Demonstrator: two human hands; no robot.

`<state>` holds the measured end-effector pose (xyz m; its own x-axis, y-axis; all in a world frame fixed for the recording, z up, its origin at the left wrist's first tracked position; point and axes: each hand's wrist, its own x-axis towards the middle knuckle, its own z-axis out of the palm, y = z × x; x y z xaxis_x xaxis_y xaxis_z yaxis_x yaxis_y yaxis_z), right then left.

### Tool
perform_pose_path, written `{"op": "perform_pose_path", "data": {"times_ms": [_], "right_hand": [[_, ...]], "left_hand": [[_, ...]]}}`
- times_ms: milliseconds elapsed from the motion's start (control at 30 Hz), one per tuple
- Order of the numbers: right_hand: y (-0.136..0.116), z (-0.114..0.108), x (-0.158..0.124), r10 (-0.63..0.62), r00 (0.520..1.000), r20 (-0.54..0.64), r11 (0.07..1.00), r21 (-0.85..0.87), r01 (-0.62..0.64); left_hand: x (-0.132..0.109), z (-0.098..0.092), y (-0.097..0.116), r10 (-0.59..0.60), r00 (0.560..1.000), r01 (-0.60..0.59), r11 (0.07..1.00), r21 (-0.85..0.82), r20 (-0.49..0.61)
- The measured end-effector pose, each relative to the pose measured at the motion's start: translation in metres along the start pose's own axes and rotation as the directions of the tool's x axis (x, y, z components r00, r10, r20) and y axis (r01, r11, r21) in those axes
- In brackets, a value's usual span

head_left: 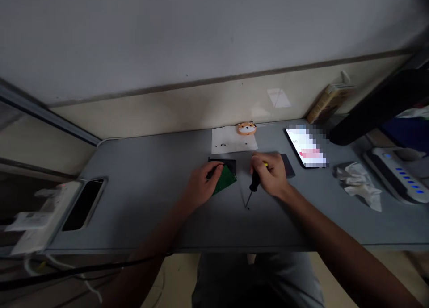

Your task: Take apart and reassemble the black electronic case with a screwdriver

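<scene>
My left hand (203,185) pinches a green circuit board (225,179) by its upper left corner and holds it tilted. Partly behind the board lies a black casing (229,163). In the fist of my right hand (271,172) is a screwdriver (255,182) with a black and yellow handle, its shaft pointing down. The tip is close to a small dark screw (248,208) on the grey table; whether they touch I cannot tell. A dark flat plate (287,166) shows beyond my right hand, partly hidden by it.
Several tiny dark screws lie on a white paper (231,140), with an animal-faced case (246,128) at its corner. To the right are a lit phone (306,147), crumpled tissue (358,183) and a power strip (402,174). Another phone (83,204) lies at left.
</scene>
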<state>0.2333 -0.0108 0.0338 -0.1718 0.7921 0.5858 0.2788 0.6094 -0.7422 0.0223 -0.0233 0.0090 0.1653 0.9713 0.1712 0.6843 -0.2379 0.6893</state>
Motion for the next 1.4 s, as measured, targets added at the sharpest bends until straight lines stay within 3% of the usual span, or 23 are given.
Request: {"op": "perform_pose_path", "data": {"times_ms": [233, 400, 500, 600, 667, 733, 833, 967, 1133, 1200, 1333, 1400], "right_hand": [[0.003, -0.007, 0.004, 0.157, 0.987, 0.039, 0.986, 0.043, -0.158], [0.004, -0.003, 0.004, 0.132, 0.984, 0.117, 0.989, 0.045, -0.138], [0.004, -0.002, 0.004, 0.136, 0.987, 0.087, 0.989, 0.047, -0.14], [0.005, -0.002, 0.004, 0.159, 0.987, 0.033, 0.985, 0.058, -0.16], [0.006, -0.001, 0.005, 0.164, 0.986, 0.032, 0.985, 0.052, -0.166], [0.005, 0.0, 0.004, 0.154, 0.987, 0.048, 0.986, 0.05, -0.157], [0.006, -0.001, 0.005, 0.153, 0.987, 0.043, 0.985, 0.067, -0.156], [0.01, -0.01, 0.009, 0.205, 0.976, -0.076, 0.977, 0.082, -0.199], [0.018, -0.021, 0.016, 0.28, 0.884, -0.374, 0.96, 0.083, -0.269], [0.02, -0.022, 0.017, 0.3, 0.845, -0.442, 0.952, 0.083, -0.294], [0.021, -0.022, 0.018, 0.325, 0.804, -0.499, 0.943, 0.106, -0.316], [0.021, -0.021, 0.018, 0.338, 0.79, -0.512, 0.939, 0.125, -0.321]], "left_hand": [[0.0, -0.007, -0.001, -0.021, 1.0, 0.02, 0.997, -0.068, -0.005], [0.003, -0.01, 0.0, -0.014, 1.0, 0.013, 0.996, -0.091, -0.015], [0.003, -0.015, 0.003, -0.009, 0.999, 0.005, 0.995, -0.096, -0.041], [-0.004, -0.023, 0.008, 0.044, 0.996, -0.047, 0.998, -0.037, -0.083], [-0.013, -0.028, 0.011, 0.158, 0.983, -0.156, 0.987, 0.027, -0.092], [-0.024, -0.03, 0.014, 0.331, 0.942, -0.325, 0.942, 0.087, -0.06], [-0.041, -0.026, 0.015, 0.549, 0.833, -0.553, 0.82, 0.151, 0.071], [-0.057, -0.011, 0.016, 0.653, 0.725, -0.687, 0.706, 0.17, 0.219], [-0.06, 0.01, 0.014, 0.716, 0.666, -0.744, 0.618, 0.254, 0.209], [-0.055, 0.015, 0.014, 0.717, 0.676, -0.732, 0.628, 0.264, 0.172], [-0.034, 0.022, 0.02, 0.582, 0.813, -0.55, 0.776, 0.308, -0.014], [-0.021, 0.023, 0.022, 0.526, 0.849, -0.489, 0.81, 0.325, -0.034]]}}
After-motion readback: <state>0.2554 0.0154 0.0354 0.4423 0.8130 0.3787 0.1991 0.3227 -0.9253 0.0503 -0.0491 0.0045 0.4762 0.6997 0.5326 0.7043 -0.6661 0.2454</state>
